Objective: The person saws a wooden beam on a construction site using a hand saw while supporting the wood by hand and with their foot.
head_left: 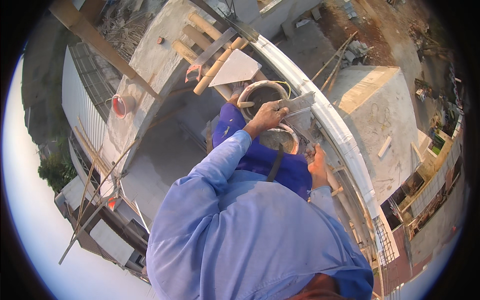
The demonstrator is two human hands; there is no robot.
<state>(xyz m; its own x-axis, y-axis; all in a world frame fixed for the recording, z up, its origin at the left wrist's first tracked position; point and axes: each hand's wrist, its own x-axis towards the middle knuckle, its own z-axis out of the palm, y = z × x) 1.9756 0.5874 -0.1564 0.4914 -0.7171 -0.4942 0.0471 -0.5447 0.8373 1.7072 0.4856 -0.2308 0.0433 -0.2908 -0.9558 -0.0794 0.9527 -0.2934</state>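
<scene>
Two buckets sit right in front of you on the high scaffold: the far mortar bucket, round and dark inside, and a nearer bucket tucked just under your left wrist. Both look part full of wet grey mix, so judge them heavy and sloshy; lift by the rim with a full grip or by the thin yellow wire handle, which would likely bite into the fingers.

Your left hand is closed around the top of a flat plaster float, a stiff grey blade crusted with mortar. It should be light but gritty and a little slick where wet, so take it by its handle, not the edge. Its lower part lies against the near bucket's rim; how the blade ends there is hard to make out.

Your right hand rests low beside the curved white cornice, fingers curled; I cannot tell whether it grips anything, since your blue sleeve and knee cover what lies under it.

Smaller still, a triangular board lies on the bamboo poles beyond the buckets. Whatever the buckets stand on is hidden by your body.
</scene>
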